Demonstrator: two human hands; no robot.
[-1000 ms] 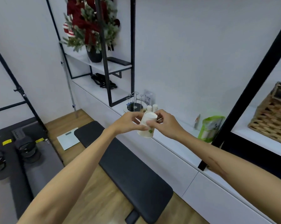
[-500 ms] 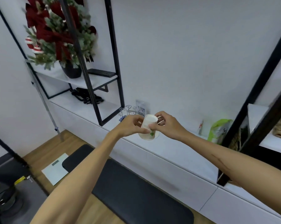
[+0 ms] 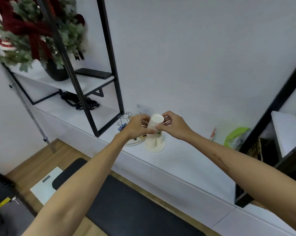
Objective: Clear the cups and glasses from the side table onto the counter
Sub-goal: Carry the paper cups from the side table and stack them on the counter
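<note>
So both hands are on one white paper cup (image 3: 153, 124), held upside down in the air above the white counter (image 3: 181, 159), toward its back edge near the wall. The left hand (image 3: 137, 127) has its fingers curled around the cup's side, and the right hand (image 3: 173, 126) pinches it from the other side, thumb near the rim end and fingers curled behind. The flat bottom of the cup faces up at the camera.

Right below it, standing on the counter, are two more cups (image 3: 155, 144), also upside down and touching each other. The held cup's rim looks just above them, maybe already brushing the tops, hard to say from this angle.

My read: this is the putting-down step, and the cup is about to go either onto that pair or next to it. The next move needs a slow, straight lowering with the rim kept level, then both hands letting go without dragging. Paper cups are light, so bumping the two below could easily knock them over.

Other stuff around: a wire rack (image 3: 125, 119) on a plate just left of the cups, partly hidden by the left hand, a green bag (image 3: 236, 137) farther right along the counter, and a black shelf frame (image 3: 109, 68) with a plant (image 3: 33, 29) up top. No side table in sight, so I can't tell how many cups are left to fetch.
</note>
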